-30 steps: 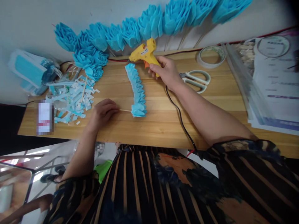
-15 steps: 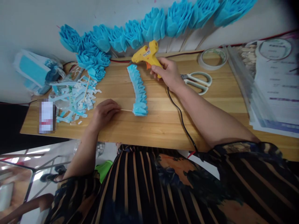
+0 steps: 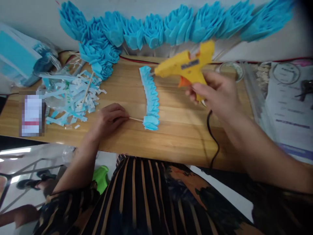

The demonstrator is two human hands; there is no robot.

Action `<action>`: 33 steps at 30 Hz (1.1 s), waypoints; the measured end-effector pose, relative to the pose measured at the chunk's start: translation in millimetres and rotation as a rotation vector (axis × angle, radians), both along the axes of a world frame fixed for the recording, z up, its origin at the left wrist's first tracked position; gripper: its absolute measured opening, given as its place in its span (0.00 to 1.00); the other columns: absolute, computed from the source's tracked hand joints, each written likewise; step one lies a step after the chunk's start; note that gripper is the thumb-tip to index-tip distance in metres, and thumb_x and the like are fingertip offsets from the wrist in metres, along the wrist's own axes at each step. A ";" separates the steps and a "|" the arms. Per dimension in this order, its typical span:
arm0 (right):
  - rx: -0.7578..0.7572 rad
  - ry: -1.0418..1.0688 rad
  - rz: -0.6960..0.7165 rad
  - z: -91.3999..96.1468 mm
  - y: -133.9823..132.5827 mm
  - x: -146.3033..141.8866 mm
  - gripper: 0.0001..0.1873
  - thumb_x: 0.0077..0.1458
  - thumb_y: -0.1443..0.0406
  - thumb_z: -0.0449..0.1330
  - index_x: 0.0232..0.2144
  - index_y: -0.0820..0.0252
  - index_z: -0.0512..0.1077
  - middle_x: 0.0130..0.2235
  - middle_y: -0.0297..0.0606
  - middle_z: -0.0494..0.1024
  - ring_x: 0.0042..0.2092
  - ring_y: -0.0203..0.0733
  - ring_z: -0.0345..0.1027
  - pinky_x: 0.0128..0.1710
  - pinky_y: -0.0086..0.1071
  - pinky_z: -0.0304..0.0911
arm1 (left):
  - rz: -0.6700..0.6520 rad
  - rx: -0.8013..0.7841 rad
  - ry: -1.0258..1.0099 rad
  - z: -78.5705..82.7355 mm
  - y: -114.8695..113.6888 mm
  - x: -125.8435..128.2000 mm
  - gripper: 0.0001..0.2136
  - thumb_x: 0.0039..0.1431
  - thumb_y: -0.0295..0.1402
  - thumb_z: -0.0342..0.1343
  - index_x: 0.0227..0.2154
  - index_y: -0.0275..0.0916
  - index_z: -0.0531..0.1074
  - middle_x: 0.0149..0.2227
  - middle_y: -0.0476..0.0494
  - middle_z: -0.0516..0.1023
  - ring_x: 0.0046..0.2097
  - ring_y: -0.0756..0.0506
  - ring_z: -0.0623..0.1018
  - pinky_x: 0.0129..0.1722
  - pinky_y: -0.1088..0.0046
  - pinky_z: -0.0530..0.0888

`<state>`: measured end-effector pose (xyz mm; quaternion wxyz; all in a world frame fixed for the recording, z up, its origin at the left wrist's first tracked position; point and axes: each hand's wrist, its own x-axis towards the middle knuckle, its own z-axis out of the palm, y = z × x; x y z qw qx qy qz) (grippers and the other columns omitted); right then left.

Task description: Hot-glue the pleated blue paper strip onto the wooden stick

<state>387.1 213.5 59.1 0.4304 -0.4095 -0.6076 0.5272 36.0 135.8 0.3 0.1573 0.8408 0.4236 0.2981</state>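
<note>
My left hand [image 3: 112, 118] rests on the wooden table, its fingers pinched on a thin wooden stick [image 3: 135, 119]. The stick's far end meets the rolled near end of a blue pleated strip [image 3: 152, 94], which stretches away from me across the wood. In my right hand [image 3: 217, 89] is a yellow glue gun [image 3: 187, 67] with an orange trigger, gripped by its handle. Its nozzle points left, near the far end of the strip and raised toward the camera. A black cord [image 3: 212, 133] hangs from the handle.
Several blue flowers on sticks [image 3: 178, 24] line the wall at the back. Paper scraps [image 3: 70, 101] and a pixelated, phone-shaped item [image 3: 31, 114] lie on the left. At the right are a tape roll [image 3: 231, 70] and printed sheets [image 3: 290, 111]. The scissors are mostly hidden behind my right hand.
My right hand has lifted the glue gun up and to the right, nearer the camera, away from the strip's far end. My left hand keeps the stick. The view has shifted slightly.
</note>
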 end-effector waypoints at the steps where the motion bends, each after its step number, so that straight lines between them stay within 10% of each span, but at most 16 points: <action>1: -0.049 0.000 -0.030 -5.0 -11.0 8.2 0.08 0.55 0.60 0.70 0.37 0.56 0.80 0.29 0.35 0.80 0.25 0.34 0.67 0.22 0.29 0.60 | -0.008 0.009 -0.004 -0.3 -0.3 -0.1 0.07 0.69 0.32 0.59 0.34 0.41 0.79 0.37 0.45 0.79 0.38 0.47 0.79 0.38 0.72 0.74; 11: -0.120 -0.214 0.060 -28.5 -52.6 51.2 0.04 0.53 0.54 0.70 0.34 0.34 0.83 0.29 0.35 0.81 0.29 0.49 0.76 0.29 0.43 0.72 | 0.036 -0.083 0.062 6.4 -3.0 2.3 0.07 0.70 0.35 0.57 0.35 0.43 0.78 0.38 0.45 0.80 0.40 0.46 0.79 0.39 0.69 0.74; 33: -0.126 -0.372 0.185 -30.0 -48.5 54.0 0.09 0.51 0.60 0.70 0.35 0.35 0.85 0.29 0.38 0.83 0.28 0.52 0.78 0.28 0.44 0.73 | 0.070 -0.148 0.075 12.2 -4.9 4.5 0.10 0.71 0.37 0.55 0.34 0.45 0.78 0.38 0.45 0.80 0.39 0.45 0.79 0.38 0.67 0.75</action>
